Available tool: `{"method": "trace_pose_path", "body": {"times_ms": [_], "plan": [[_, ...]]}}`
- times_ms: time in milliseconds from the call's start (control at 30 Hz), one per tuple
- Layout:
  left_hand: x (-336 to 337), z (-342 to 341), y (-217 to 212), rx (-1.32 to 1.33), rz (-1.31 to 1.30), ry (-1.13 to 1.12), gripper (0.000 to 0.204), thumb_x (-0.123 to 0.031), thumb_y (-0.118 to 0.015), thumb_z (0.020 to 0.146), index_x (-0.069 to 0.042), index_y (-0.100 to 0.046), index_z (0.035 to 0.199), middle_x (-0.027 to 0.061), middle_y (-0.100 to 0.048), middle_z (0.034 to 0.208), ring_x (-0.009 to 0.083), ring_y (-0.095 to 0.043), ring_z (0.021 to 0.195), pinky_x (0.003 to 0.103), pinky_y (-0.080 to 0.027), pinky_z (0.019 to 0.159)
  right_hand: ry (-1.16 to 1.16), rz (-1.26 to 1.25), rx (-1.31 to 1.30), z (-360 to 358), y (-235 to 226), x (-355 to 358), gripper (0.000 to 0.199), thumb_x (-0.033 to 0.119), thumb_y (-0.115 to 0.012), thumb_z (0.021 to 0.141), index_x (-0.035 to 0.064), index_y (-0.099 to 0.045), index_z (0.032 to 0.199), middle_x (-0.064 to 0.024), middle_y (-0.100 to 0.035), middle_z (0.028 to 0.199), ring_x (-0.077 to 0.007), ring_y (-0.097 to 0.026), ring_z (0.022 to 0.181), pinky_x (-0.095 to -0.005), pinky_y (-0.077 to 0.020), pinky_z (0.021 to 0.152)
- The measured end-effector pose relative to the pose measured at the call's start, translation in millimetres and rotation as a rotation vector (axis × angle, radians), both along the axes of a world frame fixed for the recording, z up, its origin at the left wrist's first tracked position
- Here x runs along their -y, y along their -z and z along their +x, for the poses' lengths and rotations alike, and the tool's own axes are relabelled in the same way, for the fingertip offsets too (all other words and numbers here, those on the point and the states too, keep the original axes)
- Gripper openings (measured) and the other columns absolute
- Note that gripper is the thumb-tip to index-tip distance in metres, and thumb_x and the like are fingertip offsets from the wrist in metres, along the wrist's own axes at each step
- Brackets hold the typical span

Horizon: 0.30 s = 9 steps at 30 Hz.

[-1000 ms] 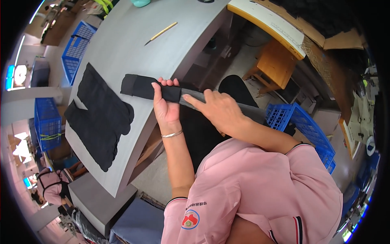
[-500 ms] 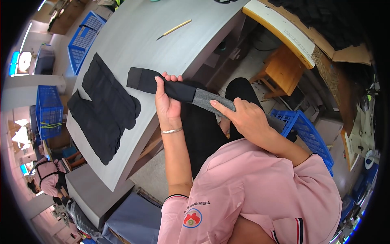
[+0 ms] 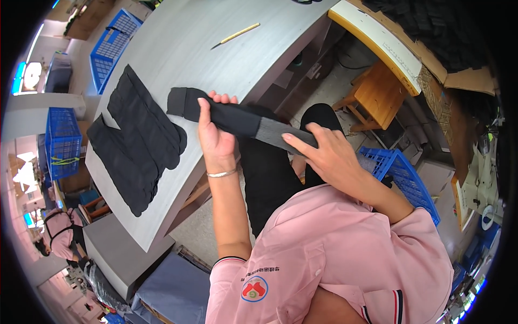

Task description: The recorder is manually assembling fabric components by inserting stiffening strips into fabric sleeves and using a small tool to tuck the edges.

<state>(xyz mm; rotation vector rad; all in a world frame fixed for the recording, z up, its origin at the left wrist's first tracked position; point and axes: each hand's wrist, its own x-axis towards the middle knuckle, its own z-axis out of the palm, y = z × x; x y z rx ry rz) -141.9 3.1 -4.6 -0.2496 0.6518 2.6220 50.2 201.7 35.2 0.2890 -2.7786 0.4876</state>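
A long black-and-grey sock-like tube (image 3: 234, 119) stretches from over the table edge toward my lap, its folded black cuff at the far left. My left hand (image 3: 218, 137) is closed round the black part, palm up, with the thumb on the near side and fingertips showing beyond it. My right hand (image 3: 332, 156) grips the grey end, fingers over it; what lies under the palm is hidden. On the table to the left, black socks (image 3: 143, 135) lie flat in an overlapping pile, rounded ends toward me.
The grey table (image 3: 189, 59) carries a thin wooden-handled pointed tool (image 3: 237, 35). A blue basket (image 3: 413, 181) stands by my right side. Beyond are a wooden stool (image 3: 377, 97) and a white-topped bench (image 3: 380, 40). More blue crates (image 3: 65, 143) and another person (image 3: 62, 232) are at the left.
My left hand has shifted slightly left along with the tube. The right hand's fingers have spread a little and shifted on the grey end. The socks on the table stay put.
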Motion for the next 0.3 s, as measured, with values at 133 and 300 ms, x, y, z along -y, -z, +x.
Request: {"method": "trace_pose_path", "body": {"times_ms": [133, 300], "plan": [[-25, 26, -7, 0.03, 0.106, 0.085, 0.03, -0.031, -0.056, 0.101, -0.002, -0.057, 0.109, 0.0089, -0.064, 0.102, 0.0248, -0.063, 0.101, 0.048, -0.049, 0.102, -0.037, 0.007, -0.025, -27, 9, 20, 0.063, 0.007, -0.068, 0.076, 0.0194, -0.055, 0.137, -0.0149, -0.052, 0.113, -0.0239, -0.057, 0.084, -0.0337, -0.0442, 0.067], [-33, 49, 0, 0.056, -0.03, 0.067, 0.036, -0.033, -0.059, 0.099, -0.003, -0.055, 0.118, 0.0118, -0.064, 0.111, 0.0313, -0.064, 0.106, 0.051, -0.051, 0.099, -0.034, -0.005, -0.019, -35, 12, 29, 0.058, 0.006, -0.067, 0.078, 0.0183, -0.056, 0.133, -0.0141, -0.051, 0.115, -0.024, -0.057, 0.084, -0.036, -0.0475, 0.071]]}}
